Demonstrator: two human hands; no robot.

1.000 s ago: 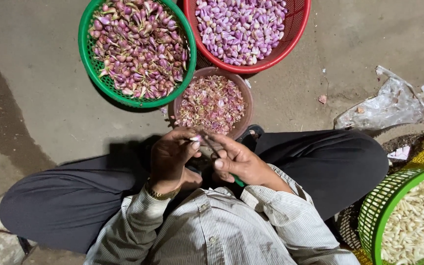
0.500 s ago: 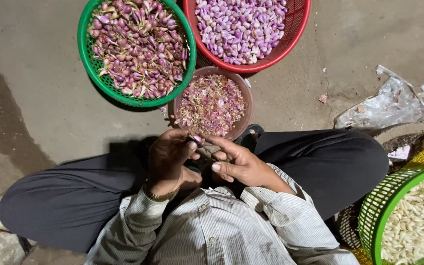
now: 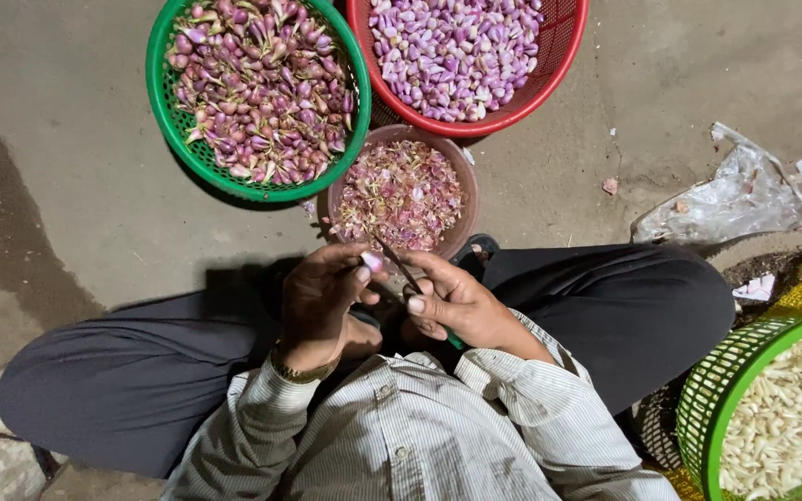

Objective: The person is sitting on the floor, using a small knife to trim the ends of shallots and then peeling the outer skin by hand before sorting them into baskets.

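Note:
My left hand (image 3: 319, 301) pinches a small purple shallot (image 3: 370, 261) between thumb and fingers, just over my lap. My right hand (image 3: 457, 301) grips a small knife (image 3: 394, 261) with a green handle, its dark blade resting against the shallot. Both hands hover right below a brown bowl (image 3: 468, 190) full of pink shallot skins. Beyond it sit a green basket (image 3: 161, 102) of unpeeled shallots and a red basket (image 3: 563, 60) of peeled purple ones.
I sit cross-legged on a concrete floor in dark trousers and a striped shirt. A green basket (image 3: 698, 417) of white peeled garlic stands at my right. A crumpled clear plastic bag (image 3: 730, 199) lies on the floor beyond my right knee.
My hands have shifted slightly and the shallot has turned in my left fingers; the knife blade now lies against it.

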